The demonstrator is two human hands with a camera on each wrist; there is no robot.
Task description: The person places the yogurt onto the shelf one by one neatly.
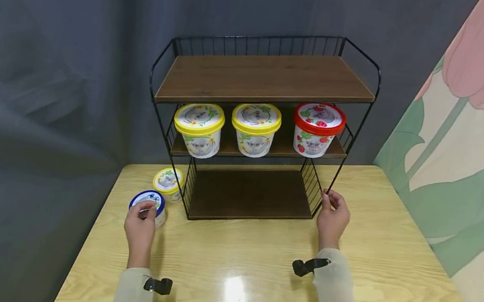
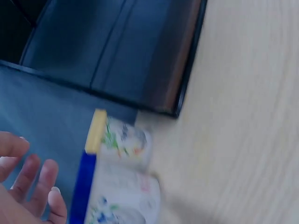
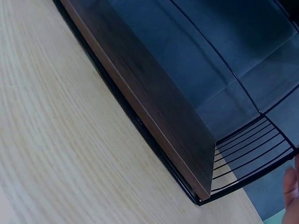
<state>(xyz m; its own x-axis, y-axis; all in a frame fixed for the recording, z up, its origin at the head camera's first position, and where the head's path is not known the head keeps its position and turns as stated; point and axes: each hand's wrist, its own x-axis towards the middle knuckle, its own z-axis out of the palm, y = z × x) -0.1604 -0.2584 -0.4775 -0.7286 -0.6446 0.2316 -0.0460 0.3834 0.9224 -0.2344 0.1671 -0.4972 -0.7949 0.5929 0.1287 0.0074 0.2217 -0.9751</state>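
The left hand (image 1: 140, 228) partly hides a blue-lidded tub (image 1: 152, 197).

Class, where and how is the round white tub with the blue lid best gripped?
Probably by its blue lid, across the rim, from above: the round white tub stands upright, the lid overhangs its wall, and the left hand hovers over it. A yellow-lidded white tub crowds its far side.

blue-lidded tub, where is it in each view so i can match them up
Head: blue-lidded tub at the table's left, partly hidden by the left hand.
Left wrist: bottom edge, left of centre, cut off by the frame.
Right wrist: not in it.
Shared landmark: the rack's brown bottom shelf, seen in all three views.
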